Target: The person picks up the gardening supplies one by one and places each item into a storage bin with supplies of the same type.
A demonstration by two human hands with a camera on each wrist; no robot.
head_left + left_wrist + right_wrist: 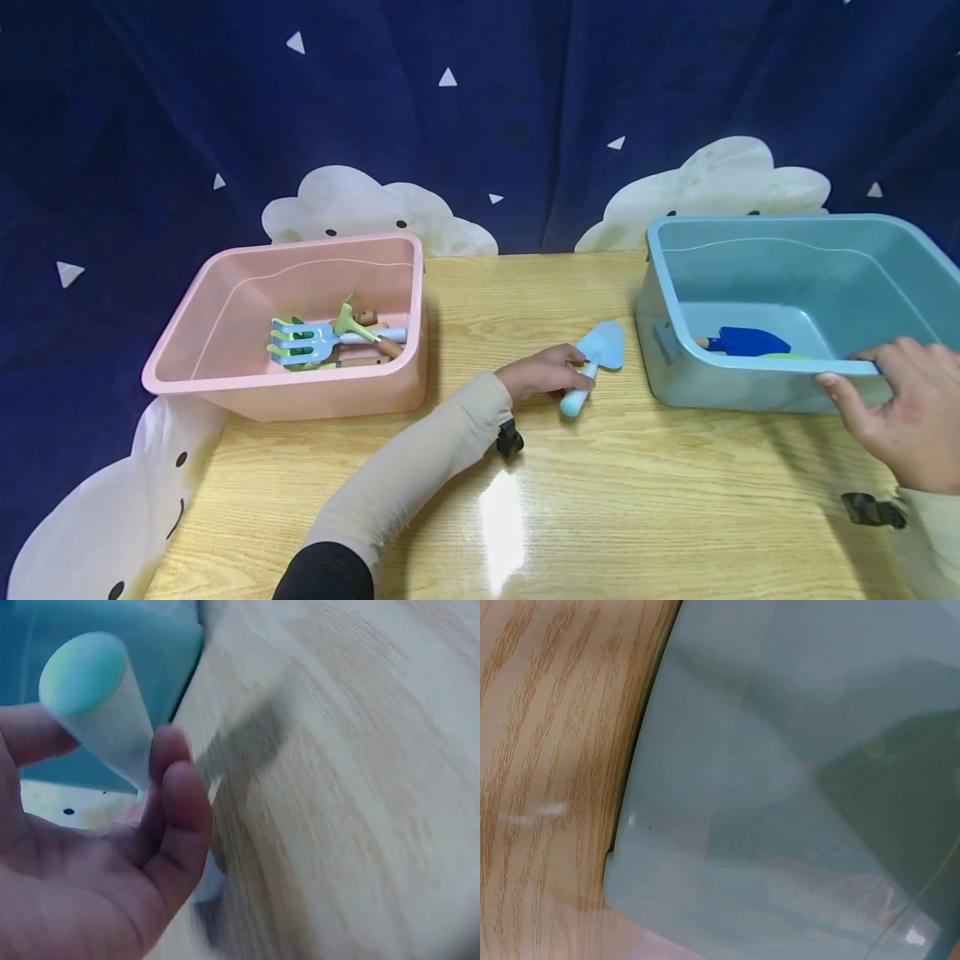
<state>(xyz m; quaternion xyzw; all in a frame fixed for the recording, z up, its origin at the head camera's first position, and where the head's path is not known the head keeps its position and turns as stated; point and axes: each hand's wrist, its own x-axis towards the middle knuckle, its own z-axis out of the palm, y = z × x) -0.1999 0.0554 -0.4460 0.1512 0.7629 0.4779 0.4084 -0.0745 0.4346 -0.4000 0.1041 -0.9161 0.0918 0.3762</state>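
My left hand (543, 372) grips the handle of a light blue toy trowel (597, 357) on the wooden table (600, 500), between the two bins. In the left wrist view the trowel handle (101, 705) lies across my curled fingers (180, 802). My right hand (903, 400) holds the near rim of the blue bin (750, 392), thumb outside and fingers over the edge. A dark blue trowel (742, 341) lies inside that bin. The right wrist view shows only the bin's outer wall (780, 787) and the table.
A pink bin (225, 379) at the left holds several toy garden tools, among them a blue rake (311, 343). A dark blue curtain (480, 108) with cloud shapes hangs behind the table.
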